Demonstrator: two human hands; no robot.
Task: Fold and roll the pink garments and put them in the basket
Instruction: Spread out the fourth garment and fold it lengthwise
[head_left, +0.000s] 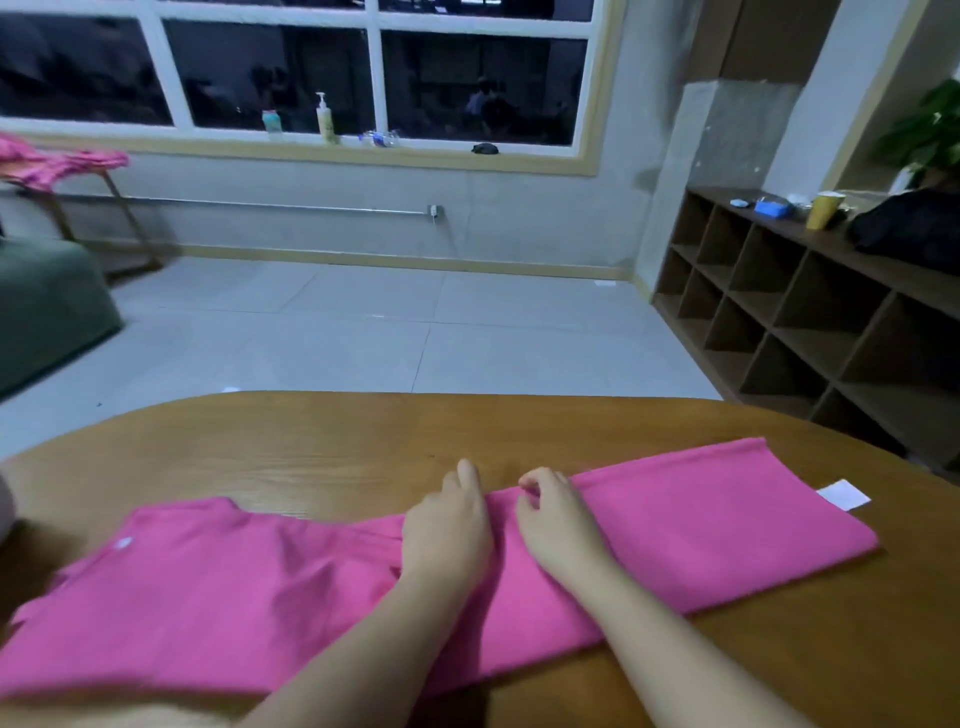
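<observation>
A pink garment (675, 530) lies folded into a long strip across the wooden table (311, 447), with a white tag (844, 494) at its right end. Both hands are at the middle of its far edge. My left hand (447, 525) lies on the fabric with most fingers curled under at the edge and one finger reaching onto the table. Just to its right, my right hand (556, 514) pinches the same edge with curled fingers. More pink garments (57, 161) are heaped on a stool at the far left. No basket is in view.
The table's rounded far edge faces a tiled floor (363, 322). A dark wooden cubby shelf (779, 312) stands at the right, holding a yellow cup (823, 209) and a black bag. A green sofa (47, 306) is at the left, with bottles on the windowsill.
</observation>
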